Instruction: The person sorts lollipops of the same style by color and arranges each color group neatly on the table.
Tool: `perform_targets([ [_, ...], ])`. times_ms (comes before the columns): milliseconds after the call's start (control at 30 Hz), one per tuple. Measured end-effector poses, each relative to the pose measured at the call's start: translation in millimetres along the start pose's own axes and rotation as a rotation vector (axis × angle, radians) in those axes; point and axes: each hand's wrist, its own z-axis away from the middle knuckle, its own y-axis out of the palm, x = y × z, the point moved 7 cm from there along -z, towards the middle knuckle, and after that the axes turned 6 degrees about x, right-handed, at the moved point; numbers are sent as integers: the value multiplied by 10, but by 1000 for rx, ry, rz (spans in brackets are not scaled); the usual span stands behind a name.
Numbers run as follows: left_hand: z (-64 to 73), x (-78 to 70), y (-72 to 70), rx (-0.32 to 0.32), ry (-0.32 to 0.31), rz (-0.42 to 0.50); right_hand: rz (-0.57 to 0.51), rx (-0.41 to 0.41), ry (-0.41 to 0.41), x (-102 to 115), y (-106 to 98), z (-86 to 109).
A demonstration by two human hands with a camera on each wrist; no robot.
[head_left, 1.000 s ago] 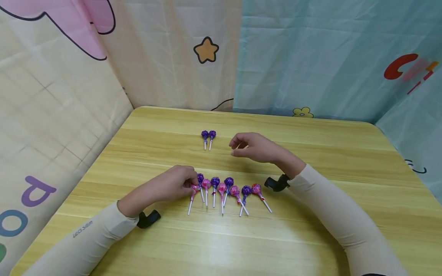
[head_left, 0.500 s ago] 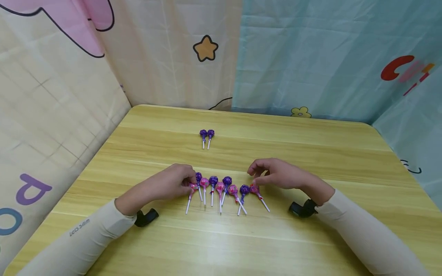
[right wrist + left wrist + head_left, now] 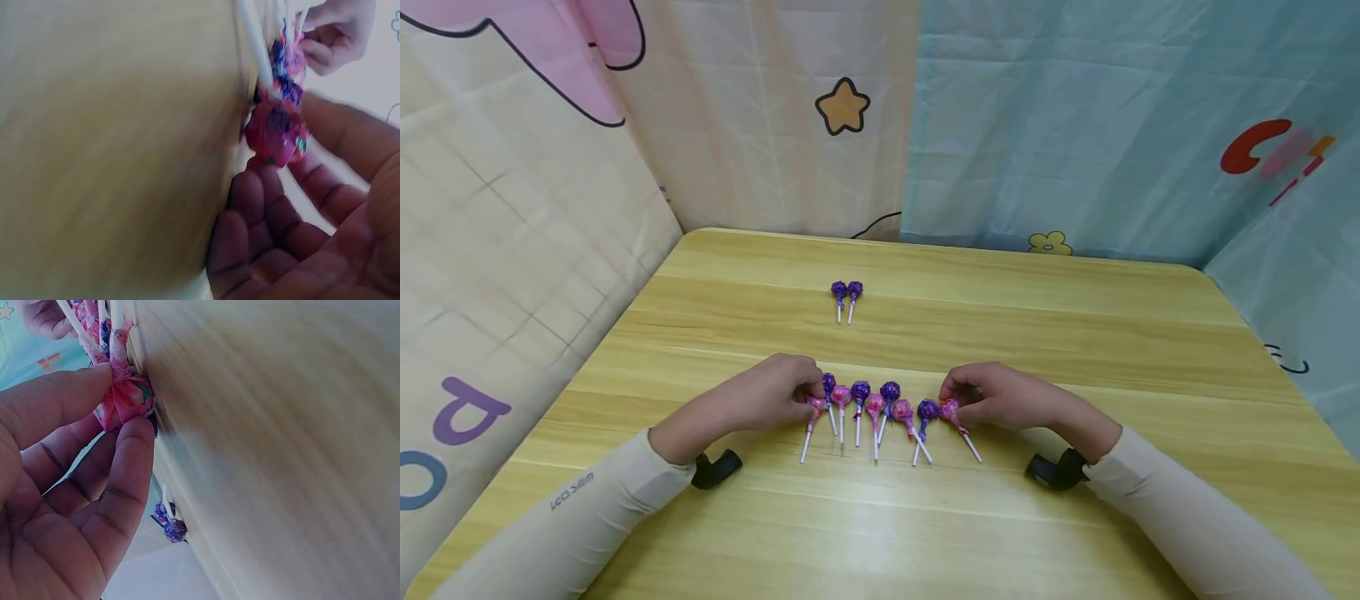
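Note:
A row of wrapped pink and purple lollipops lies across the table, sticks toward the person. At its left end, my left hand [image 3: 775, 392] pinches a pink lollipop [image 3: 128, 403] between thumb and fingers; the thumb lies at the neck of its wrapper. My right hand [image 3: 1011, 396] has thumb and fingertips around the head of the pink lollipop [image 3: 275, 131] at the right end. Between the hands are purple lollipops, one [image 3: 861, 392] near the middle, and pink ones, one [image 3: 875, 406] beside it. Two sticks cross near the right end.
Farther back on the wooden table [image 3: 1075, 325] lie two purple lollipops [image 3: 847, 292] side by side. Printed curtains [image 3: 760, 125] hang behind and beside the table. A black wrist device [image 3: 1056, 469] juts out below the right wrist, another [image 3: 717, 469] below the left.
My right hand has come nearer and to the right, from above the row down to its right-end pink lollipop. My left hand has kept its pinch at the left end.

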Motion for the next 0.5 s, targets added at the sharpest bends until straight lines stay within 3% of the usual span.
perform_targets([
  [267,7,4,3,-9,-9,17,63,-18,-4,39,5,-9],
  [500,0,123,22,14,-81,114,47,-7,-2,42,26,-21],
])
